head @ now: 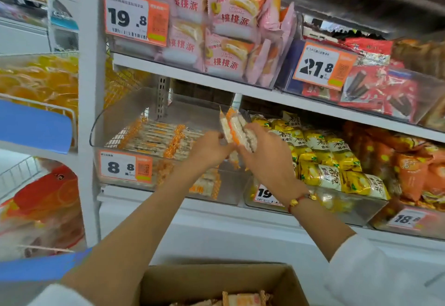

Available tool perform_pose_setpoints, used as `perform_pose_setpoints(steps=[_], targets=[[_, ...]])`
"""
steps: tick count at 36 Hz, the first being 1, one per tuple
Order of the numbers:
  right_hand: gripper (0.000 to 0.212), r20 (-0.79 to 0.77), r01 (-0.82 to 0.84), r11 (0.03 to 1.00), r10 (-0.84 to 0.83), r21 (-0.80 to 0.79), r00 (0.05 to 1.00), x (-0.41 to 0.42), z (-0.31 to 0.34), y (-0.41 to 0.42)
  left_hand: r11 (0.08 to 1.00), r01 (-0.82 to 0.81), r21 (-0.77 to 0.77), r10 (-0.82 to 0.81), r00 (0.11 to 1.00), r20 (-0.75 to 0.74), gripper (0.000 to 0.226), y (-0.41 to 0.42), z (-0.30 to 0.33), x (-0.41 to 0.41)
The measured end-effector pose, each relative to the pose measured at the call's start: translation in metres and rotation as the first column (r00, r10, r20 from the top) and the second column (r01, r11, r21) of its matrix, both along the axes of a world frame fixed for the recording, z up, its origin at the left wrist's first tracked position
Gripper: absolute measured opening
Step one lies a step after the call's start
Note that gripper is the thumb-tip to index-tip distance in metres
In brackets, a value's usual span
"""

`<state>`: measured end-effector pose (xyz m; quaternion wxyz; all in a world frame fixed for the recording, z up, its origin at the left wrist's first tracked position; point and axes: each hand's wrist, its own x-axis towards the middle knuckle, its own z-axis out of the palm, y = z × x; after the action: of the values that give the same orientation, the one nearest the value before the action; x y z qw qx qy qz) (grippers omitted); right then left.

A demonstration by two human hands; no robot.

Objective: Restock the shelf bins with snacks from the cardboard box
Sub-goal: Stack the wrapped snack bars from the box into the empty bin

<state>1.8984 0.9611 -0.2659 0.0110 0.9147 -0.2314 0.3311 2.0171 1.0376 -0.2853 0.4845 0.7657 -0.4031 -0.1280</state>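
A small stack of orange-and-white snack packets point(237, 132) is held upright over the clear shelf bin point(125, 134) marked 8.8. The right hand point(266, 151) is curled round the stack from the right side, and the left hand point(209, 148) is closed against its lower left edge; the fingertips of both are mostly hidden, so the exact pinch cannot be made out. The bin is only partly filled, with a flat layer of the same packets lying at its back and more seen through its front wall. At the bottom of the view the cardboard box point(216, 281) stands open, with further packets visible inside.

The packets are judged to be light, soft-filled and wrapped in slick film, so a loose stack is likely to fan out or slide apart. A hold across the flat faces, with the stack squeezed gently from both sides, is judged safest; the crimped ends are too thin to carry several at once. Hard pressure is best avoided, since the filling looks crushable. The neighbouring bin of yellow packets point(320, 158) lies just beside the right wrist and could be knocked.
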Motion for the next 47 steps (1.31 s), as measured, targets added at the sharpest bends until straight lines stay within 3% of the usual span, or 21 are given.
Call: perform_pose_setpoints(steps=[9,14,18,25,31,34,36,41,43,47], targets=[[0.024,-0.232,0.071,0.992,-0.094,-0.106,0.968,0.028,-0.002,-0.006,0.957,-0.062,0.283,0.051,0.998,0.046,0.043,-0.011,-0.015,0.02],[0.02,-0.412,0.034,0.964,-0.145,-0.265,0.899,0.035,0.0,-0.002,0.847,-0.127,0.516,0.016,0.977,0.214,0.036,-0.009,-0.017,0.018],[0.041,-0.559,-0.031,0.93,-0.194,-0.367,0.806,0.03,0.003,-0.005,0.846,-0.135,0.515,0.0,0.967,0.254,0.042,-0.009,-0.02,0.02],[0.042,-0.776,-0.169,0.97,-0.03,-0.175,0.631,0.005,-0.001,-0.023,0.886,0.06,0.46,-0.162,0.969,0.186,0.026,-0.012,-0.027,0.029],[0.048,-0.686,-0.268,0.937,0.044,-0.225,0.727,-0.01,-0.02,-0.035,0.896,0.195,0.398,-0.265,0.956,0.129,0.035,-0.012,-0.028,0.029],[0.051,-0.537,-0.324,0.92,0.162,-0.22,0.828,-0.022,-0.03,-0.035,0.853,0.239,0.464,-0.334,0.933,0.135,0.037,-0.008,-0.023,0.024],[0.042,-0.437,-0.326,0.901,0.18,-0.287,0.881,-0.032,-0.036,-0.036,0.836,0.227,0.5,-0.343,0.927,0.153,0.034,-0.007,-0.022,0.021],[0.039,-0.364,-0.266,0.924,0.156,-0.275,0.918,-0.05,-0.046,-0.041,0.716,0.233,0.658,-0.415,0.9,0.133,0.034,-0.014,-0.02,0.024],[0.042,-0.359,-0.229,0.95,0.142,-0.211,0.922,-0.054,-0.049,-0.045,0.74,0.259,0.621,-0.413,0.904,0.115,0.032,-0.016,-0.014,0.026],[0.046,-0.362,-0.252,0.962,0.198,-0.108,0.911,-0.057,-0.061,-0.05,0.873,0.207,0.442,-0.332,0.916,0.227,0.026,-0.023,-0.006,0.034]])
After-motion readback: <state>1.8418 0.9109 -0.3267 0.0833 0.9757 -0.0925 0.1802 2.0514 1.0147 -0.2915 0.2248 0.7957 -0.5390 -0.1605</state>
